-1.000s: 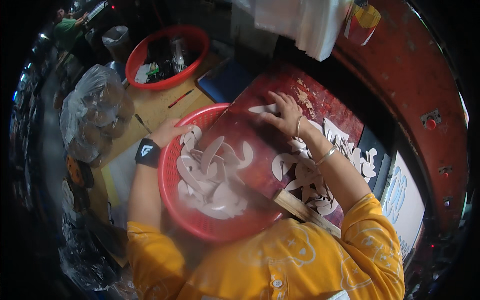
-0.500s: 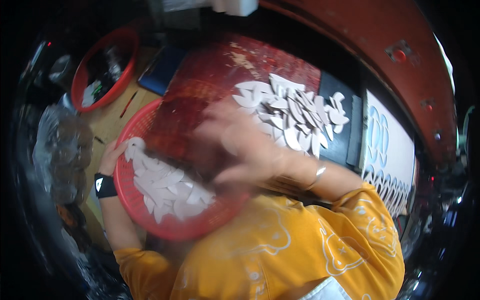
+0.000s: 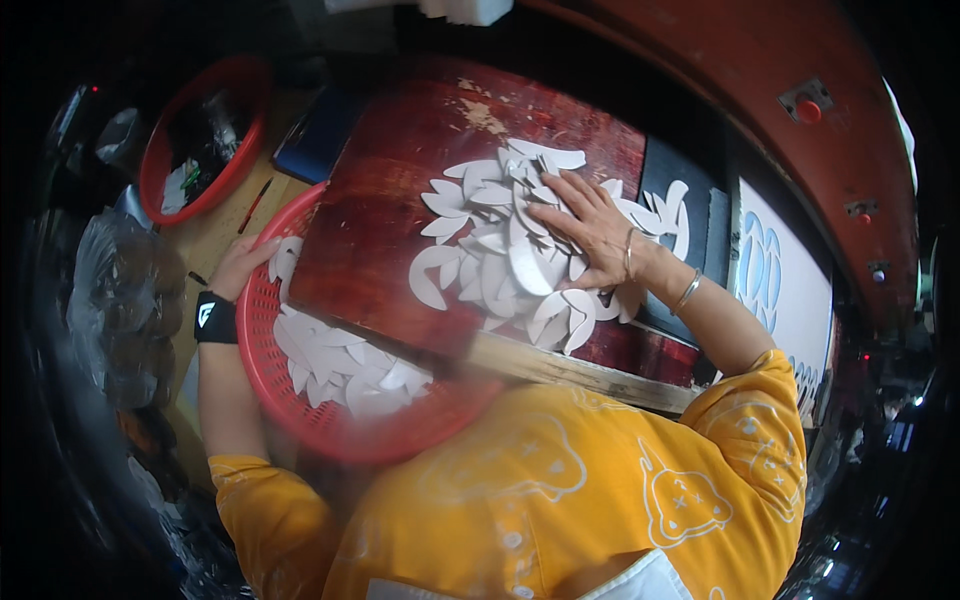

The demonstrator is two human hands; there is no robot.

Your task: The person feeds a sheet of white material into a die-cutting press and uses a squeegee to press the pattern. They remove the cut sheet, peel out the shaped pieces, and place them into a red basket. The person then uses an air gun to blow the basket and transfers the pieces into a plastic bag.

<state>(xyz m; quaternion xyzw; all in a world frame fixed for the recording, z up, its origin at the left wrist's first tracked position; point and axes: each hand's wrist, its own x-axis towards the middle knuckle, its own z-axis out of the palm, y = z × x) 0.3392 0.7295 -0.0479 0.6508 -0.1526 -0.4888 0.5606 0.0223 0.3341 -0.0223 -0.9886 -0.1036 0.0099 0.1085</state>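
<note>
A heap of white curved cut pieces point(image 3: 490, 245), some crescent-shaped, lies on the dark red wooden board point(image 3: 365, 235). My right hand point(image 3: 592, 225) rests palm down on the right side of this heap, fingers spread. At the left, my left hand point(image 3: 243, 266) grips the rim of a red perforated plastic basket point(image 3: 262, 375), its fingers partly hidden. The basket sits against the board's near left edge, close to my body. More white pieces point(image 3: 345, 360) lie inside it, and the board's corner covers part of the opening.
A second red basin point(image 3: 258, 125) with mixed items stands at the far left, beside a dark blue flat object point(image 3: 312, 150). Right of the heap are a black pad point(image 3: 675, 155) and a white sheet point(image 3: 795, 290) with crescent outlines. A red machine beam point(image 3: 735, 55) spans the far side.
My right hand has moved right and away from me, from above the basket onto the heap. The heap now spreads further left on the board. My left hand stays at the basket rim.
</note>
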